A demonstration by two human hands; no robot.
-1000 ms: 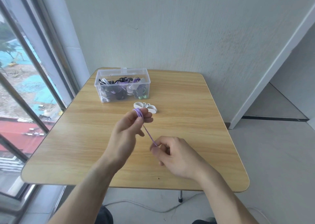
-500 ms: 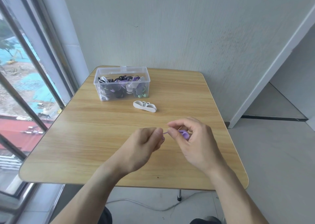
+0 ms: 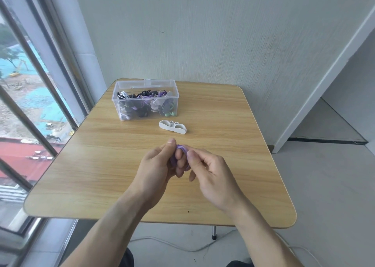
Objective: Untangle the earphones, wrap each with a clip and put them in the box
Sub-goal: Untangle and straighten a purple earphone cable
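A purple earphone cable (image 3: 180, 148) is coiled around the fingers of my left hand (image 3: 160, 165) above the middle of the wooden table (image 3: 101, 165). My right hand (image 3: 209, 171) is right beside it, thumb and fingers pinching the coil. Most of the coil is hidden between the two hands. A white cable clip (image 3: 172, 127) lies on the table just beyond my hands. Behind it stands a clear plastic box (image 3: 145, 102), open, holding several wrapped earphones in black, white, purple and green.
The table stands in a corner, with a large window (image 3: 30, 104) along its left edge and a wall behind. A white cord (image 3: 172, 246) runs over the floor under the table's near edge. Open floor lies to the right.
The stretched length of purple cable is gone; it is now wound into a coil. Both hands have come together over the table's middle, my right hand closing in on the coil.
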